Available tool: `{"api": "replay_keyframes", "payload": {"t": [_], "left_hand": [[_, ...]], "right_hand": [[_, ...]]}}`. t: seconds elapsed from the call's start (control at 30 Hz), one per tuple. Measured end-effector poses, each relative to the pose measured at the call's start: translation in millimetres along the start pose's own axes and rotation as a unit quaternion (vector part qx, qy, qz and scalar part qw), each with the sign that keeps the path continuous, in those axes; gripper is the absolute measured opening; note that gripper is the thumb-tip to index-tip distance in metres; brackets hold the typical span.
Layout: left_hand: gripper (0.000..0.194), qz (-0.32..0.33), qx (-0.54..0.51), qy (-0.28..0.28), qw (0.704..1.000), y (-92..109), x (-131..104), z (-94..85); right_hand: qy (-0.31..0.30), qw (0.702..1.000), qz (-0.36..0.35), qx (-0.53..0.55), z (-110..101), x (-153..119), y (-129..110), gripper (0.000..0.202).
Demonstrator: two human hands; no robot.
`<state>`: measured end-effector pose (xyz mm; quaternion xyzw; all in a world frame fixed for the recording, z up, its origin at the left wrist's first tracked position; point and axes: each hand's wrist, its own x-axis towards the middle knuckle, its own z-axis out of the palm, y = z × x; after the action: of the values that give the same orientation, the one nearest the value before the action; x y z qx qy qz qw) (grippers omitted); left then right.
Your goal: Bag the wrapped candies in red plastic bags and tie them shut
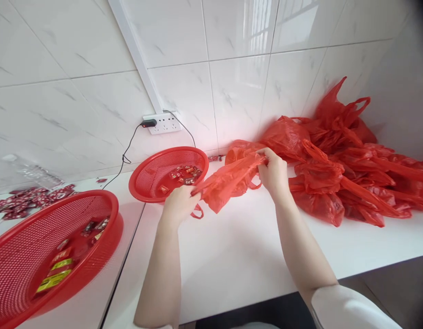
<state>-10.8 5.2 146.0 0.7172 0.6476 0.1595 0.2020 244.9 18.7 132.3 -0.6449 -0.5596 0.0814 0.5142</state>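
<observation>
Okay, both hands are on the thin crumpled red plastic bag, stretched roughly sideways just above the glossy white tabletop. Left hand: fingers closed, pinching the bag's left end, right by the front rim of the round red perforated plastic basket. Small red handle loop hangs just beside that hand. Right hand: fingers closed, gripping the bag's upper right end; fingertips partly hidden by the film. More red plastic sits directly behind; can't tell where it separates from the held bag. The round basket has small wrapped packets in it, mostly red and dark. Nearer, at far left, is a larger red perforated plastic basket, cut off by the view edge, with a few red, dark and yellow packets in the bottom. Behind it: loose heap of small red-and-white packets, clear plastic bottle lying by them. Right side: big pile of knotted red plastic bags against the wall, contents unreadable. White multi-socket power strip on the marbled white tile wall, black plug in its left end, thin dark cable running down behind the larger basket.
</observation>
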Motion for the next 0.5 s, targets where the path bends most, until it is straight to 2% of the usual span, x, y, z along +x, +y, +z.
{"api": "replay_keyframes", "payload": {"t": [0.03, 0.1, 0.13, 0.2, 0.3, 0.37, 0.43, 0.47, 0.5], "left_hand": [[0.018, 0.006, 0.037, 0.0, 0.999, -2, -2, -3.4], [0.028, 0.062, 0.057, 0.032, 0.996, 0, -10, -7.1], [0.031, 0.104, 0.032, 0.056, 0.992, 5, -15, -6.9], [0.023, 0.185, -0.055, 0.073, 0.979, 18, -25, -1.9], [0.024, 0.228, -0.168, 0.006, 0.959, 38, -30, 18.0], [0.025, 0.212, -0.218, -0.02, 0.953, 45, -23, 37.4], [0.026, 0.197, -0.319, -0.043, 0.926, 46, -12, 58.1], [0.029, 0.188, -0.371, -0.083, 0.905, 45, -5, 67.6], [0.031, 0.171, -0.402, -0.148, 0.887, 42, 1, 76.0]], "right_hand": [[0.005, 1.0, -0.003, 0.013, -1, 1, 2, 0.037], [-0.014, 0.999, -0.016, 0.04, -2, 0, 1, 0.034], [-0.032, 0.998, -0.024, 0.056, 0, -1, -1, 0.032], [-0.08, 0.991, -0.032, 0.099, 4, -5, -6, 0.028], [-0.176, 0.966, -0.015, 0.19, 11, -12, -16, 0.019], [-0.243, 0.934, 0.008, 0.262, 14, -16, -22, 0.013], [-0.296, 0.896, 0.024, 0.331, 16, -19, -26, 0.01], [-0.315, 0.879, 0.031, 0.357, 16, -21, -27, 0.011], [-0.328, 0.867, 0.037, 0.374, 16, -22, -29, 0.013]]}}
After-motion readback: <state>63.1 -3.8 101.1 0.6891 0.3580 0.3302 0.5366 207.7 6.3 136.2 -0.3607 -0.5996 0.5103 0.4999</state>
